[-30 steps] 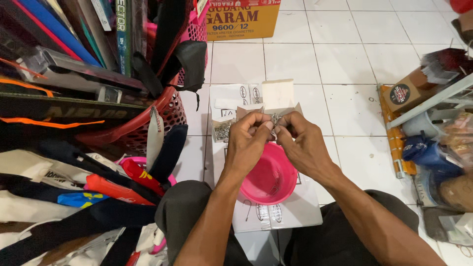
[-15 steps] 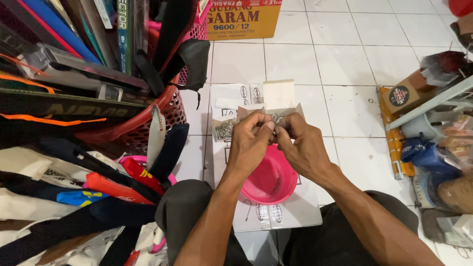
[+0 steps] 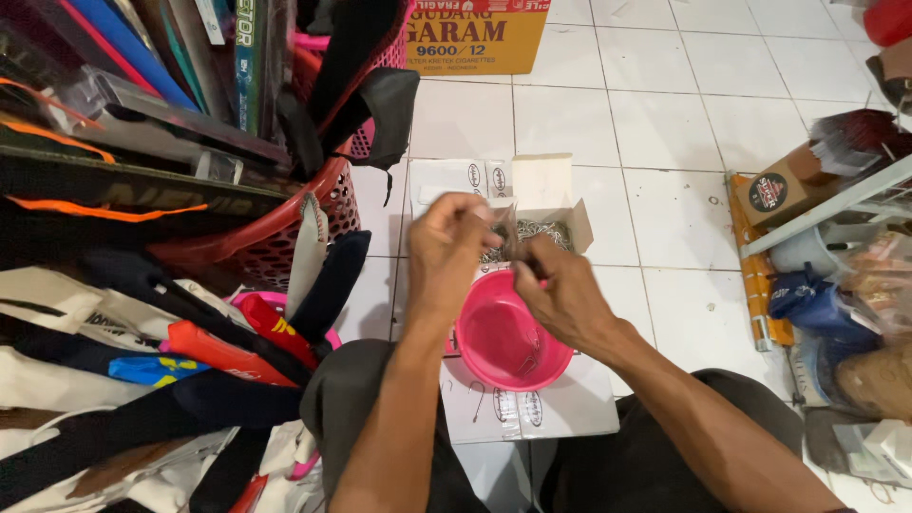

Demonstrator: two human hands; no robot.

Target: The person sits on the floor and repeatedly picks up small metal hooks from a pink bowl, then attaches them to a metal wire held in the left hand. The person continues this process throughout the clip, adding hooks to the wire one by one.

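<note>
1. Since a second ago the two hands have drifted a little apart and lifted slightly; before, they were pressed close together over the small open cardboard box point(image 3: 541, 231), and now a narrow gap shows between them.
2. That small change suggests the fingers are teasing something loose rather than just holding it, though the item itself is too small to name with certainty.
3. The left hand point(image 3: 451, 242) is curled, thumb and forefinger pinched on a small, thin clear piece point(image 3: 504, 231) that looks like plastic film or a tiny bag; the wrist is bent so the knuckles face up.
4. The right hand point(image 3: 560, 290) is also closed in a pinch, its fingertips meeting the same piece from the other side; whether it grips a separate small metal part I cannot tell.
5. Directly beyond the fingertips sits the box, its flaps open, holding a heap of small silvery metal pieces.
6. Just below both hands, towards the person's lap, stands a pink plastic bowl point(image 3: 508, 342) on a flat white carton point(image 3: 570, 404).
7. To the left of the left forearm is a red plastic basket point(image 3: 285, 237) stuffed with racket bags and straps.
8. Beyond the hands, a yellow cardboard box point(image 3: 480, 38) rests on the white tiled floor point(image 3: 655, 114).
</note>
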